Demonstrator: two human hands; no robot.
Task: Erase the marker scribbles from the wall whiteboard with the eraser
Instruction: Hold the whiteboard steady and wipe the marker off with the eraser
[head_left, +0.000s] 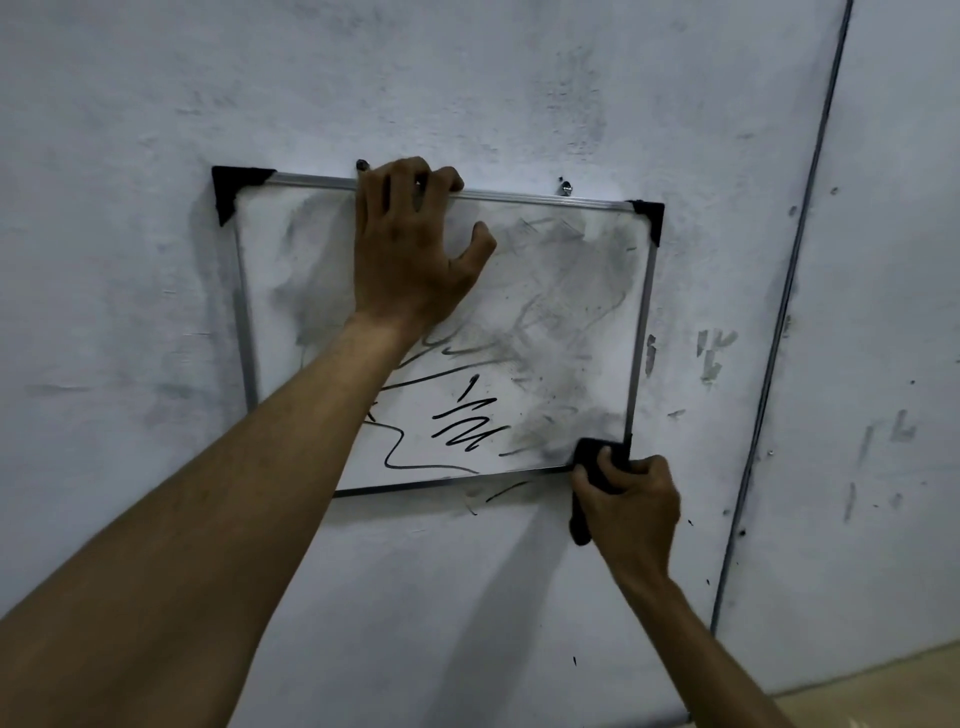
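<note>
A small whiteboard (571, 312) with a metal frame and black corner caps hangs tilted on the wall. Black marker scribbles (465, 423) remain in its lower middle; the upper and right parts are smeared grey. My left hand (410, 249) lies over the board's top edge, its fingers curled over the frame and the thumb spread on the surface. My right hand (631, 506) grips a black eraser (589, 457) at the board's lower right corner, pressed against the surface.
The grey-white wall (156, 312) is scuffed and stained around the board. Two hooks (563, 185) stick out above the top edge. A thin vertical seam (779, 332) runs down the wall to the right. A strip of floor (857, 696) shows at bottom right.
</note>
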